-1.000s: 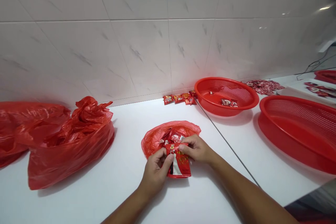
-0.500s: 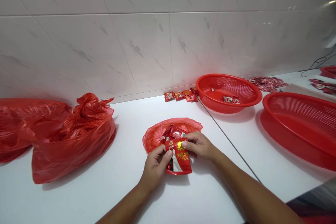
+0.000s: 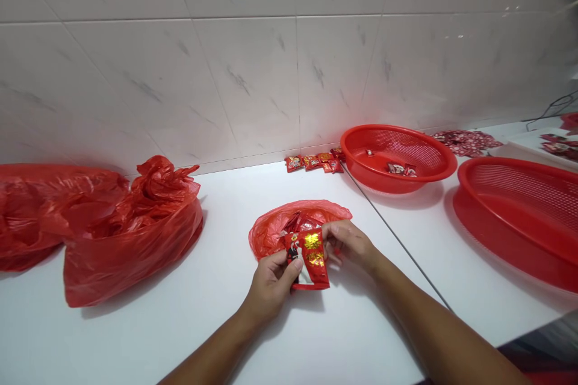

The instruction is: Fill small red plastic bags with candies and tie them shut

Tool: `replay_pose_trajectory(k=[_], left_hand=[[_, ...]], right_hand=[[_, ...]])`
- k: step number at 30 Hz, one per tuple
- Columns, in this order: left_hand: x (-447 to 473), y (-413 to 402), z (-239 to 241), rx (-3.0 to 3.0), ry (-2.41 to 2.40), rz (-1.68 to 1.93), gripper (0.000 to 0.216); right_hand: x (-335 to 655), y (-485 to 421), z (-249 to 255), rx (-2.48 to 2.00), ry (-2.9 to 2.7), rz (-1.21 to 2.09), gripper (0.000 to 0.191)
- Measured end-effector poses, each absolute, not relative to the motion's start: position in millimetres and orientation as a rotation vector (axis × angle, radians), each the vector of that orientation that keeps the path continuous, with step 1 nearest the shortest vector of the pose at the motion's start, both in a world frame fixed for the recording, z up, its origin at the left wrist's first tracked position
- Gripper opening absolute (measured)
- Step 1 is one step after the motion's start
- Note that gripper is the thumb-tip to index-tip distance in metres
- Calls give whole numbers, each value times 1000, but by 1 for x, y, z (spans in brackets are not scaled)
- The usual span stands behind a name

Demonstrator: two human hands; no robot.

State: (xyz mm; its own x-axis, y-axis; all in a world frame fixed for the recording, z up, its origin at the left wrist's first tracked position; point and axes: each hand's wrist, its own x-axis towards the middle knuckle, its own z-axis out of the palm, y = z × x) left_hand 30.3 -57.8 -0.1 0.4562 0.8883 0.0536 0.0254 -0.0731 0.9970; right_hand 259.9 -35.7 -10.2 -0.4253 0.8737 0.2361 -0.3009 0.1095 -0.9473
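Observation:
A small red pouch [image 3: 310, 257] with gold print is held upright just above the white counter [image 3: 180, 325], in front of me. My left hand [image 3: 270, 284] pinches its left edge between thumb and fingers. My right hand [image 3: 348, 244] grips its upper right edge, fingers curled. Right behind the pouch lies a small open red plastic bag [image 3: 275, 230] with several red wrapped sweets inside.
Large crumpled red plastic bags [image 3: 130, 234] lie at the left. A round red basket [image 3: 397, 157] with a few sweets stands at the back right, and a bigger red basket [image 3: 519, 216] at the right. Small red packets [image 3: 316, 163] line the tiled wall. A counter seam runs diagonally.
The pouch has tilted and shifted slightly toward the small bag. My right hand has moved from the pouch's top to its right edge. The view has shifted a little.

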Motion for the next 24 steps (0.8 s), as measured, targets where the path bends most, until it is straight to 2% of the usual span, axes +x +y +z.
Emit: replay_pose_trajectory(k=[4,8,12,14,17,21,24], left_hand=[[31,-59,-1,1506,881,870,42],[28,-58,-3,1658,972,873,42],[21,-53,0,1952,993,990,25],[16,-48,2,2086,1102,1132,16],[8,-36,2,2227,1407,1264,15],[-3,-20,-4,2297,1746,1132,22],[-8,-12,-9,2239,1856,940,27]], right_hand=[[258,-40,-3,-741,-1592,1388,53],[252,-43,-2,-955,-1690,1303,34],[251,-42,-2,-1033,-1565,1229,26],[255,-40,-1,-1100,-1420,1077,23],[261,-40,2,-1176,-1203,782,25],[263,-40,4,-1091,-1361,444,18],[260,-39,0,-1092,-1610,298,30]])
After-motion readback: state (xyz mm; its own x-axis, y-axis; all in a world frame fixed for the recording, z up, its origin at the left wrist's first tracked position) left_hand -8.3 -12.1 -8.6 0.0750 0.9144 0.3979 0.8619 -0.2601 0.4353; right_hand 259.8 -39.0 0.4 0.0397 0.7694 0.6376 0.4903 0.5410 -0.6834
